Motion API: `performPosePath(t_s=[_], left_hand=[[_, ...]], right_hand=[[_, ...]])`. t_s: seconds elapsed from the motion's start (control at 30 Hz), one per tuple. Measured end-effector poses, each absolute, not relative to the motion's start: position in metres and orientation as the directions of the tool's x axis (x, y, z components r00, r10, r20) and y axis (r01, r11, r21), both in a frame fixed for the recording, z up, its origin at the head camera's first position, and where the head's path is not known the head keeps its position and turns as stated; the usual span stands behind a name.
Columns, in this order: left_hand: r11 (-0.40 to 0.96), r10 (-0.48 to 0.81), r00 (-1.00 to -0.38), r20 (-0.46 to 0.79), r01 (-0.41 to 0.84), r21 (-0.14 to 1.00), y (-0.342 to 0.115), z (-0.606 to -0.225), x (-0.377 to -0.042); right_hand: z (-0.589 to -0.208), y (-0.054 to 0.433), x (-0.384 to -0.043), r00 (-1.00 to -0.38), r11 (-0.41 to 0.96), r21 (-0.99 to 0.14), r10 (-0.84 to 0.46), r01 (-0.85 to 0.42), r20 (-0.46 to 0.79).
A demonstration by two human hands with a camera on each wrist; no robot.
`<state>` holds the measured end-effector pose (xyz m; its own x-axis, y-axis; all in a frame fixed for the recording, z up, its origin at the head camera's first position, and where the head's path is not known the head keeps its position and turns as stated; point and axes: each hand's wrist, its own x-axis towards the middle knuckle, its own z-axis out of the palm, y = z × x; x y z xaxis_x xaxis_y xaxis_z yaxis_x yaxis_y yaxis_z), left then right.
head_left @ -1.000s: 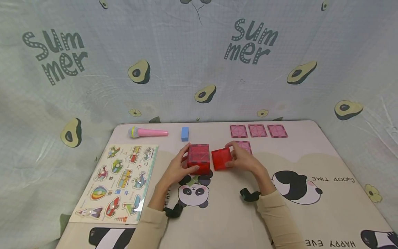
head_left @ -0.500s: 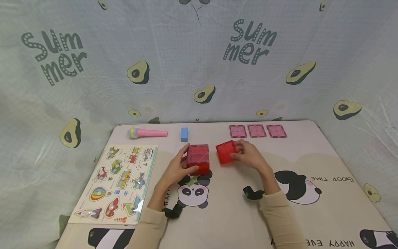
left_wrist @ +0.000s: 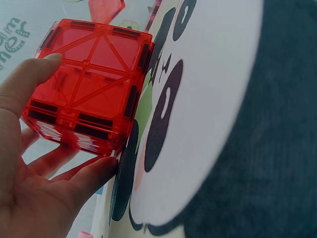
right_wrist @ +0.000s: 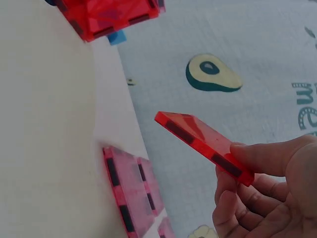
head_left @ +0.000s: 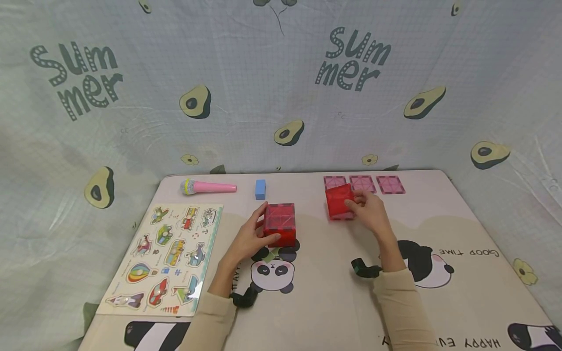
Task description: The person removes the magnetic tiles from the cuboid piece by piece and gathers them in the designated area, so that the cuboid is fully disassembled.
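Observation:
A box of translucent red magnetic tiles (head_left: 280, 219) stands near the middle of the table. My left hand (head_left: 254, 238) grips it from its left side, thumb on the near face and fingers behind, as the left wrist view (left_wrist: 86, 74) also shows. My right hand (head_left: 371, 209) pinches one loose red magnetic tile (head_left: 339, 200) by its right edge, thumb against fingers. The held tile (right_wrist: 205, 144) is tilted in the right wrist view. In the head view it overlaps a pink-looking tile (head_left: 344, 216) that lies flat on the table beneath.
Flat tiles (head_left: 390, 185) lie in a row at the table's back right. A blue block (head_left: 260, 189) and a pink toy microphone (head_left: 210, 187) are at the back left. A picture puzzle board (head_left: 162, 258) lies on the left. A printed cloth hangs behind.
My right hand has carried the red tile away from the box, to the right and toward the back, over the flat tile. The left hand and the box have stayed put.

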<state>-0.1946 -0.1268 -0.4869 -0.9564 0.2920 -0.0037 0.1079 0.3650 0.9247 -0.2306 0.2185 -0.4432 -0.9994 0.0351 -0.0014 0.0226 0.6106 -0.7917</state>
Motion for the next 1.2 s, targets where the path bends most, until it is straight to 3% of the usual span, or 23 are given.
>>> performPosePath(t_s=[0.87, 1.2], left_hand=[[0.366, 0.282, -0.959, -0.019, 0.089, 0.927, -0.127, -0.489, -0.195], [0.364, 0.287, -0.958, -0.014, 0.096, 0.926, -0.126, -0.487, -0.194]], right_hand=[[-0.448, 0.264, -0.229, -0.942, 0.453, -0.880, 0.334, 0.141, 0.021], [-0.456, 0.276, -0.229, -0.916, 0.426, -0.871, 0.395, 0.245, -0.064]])
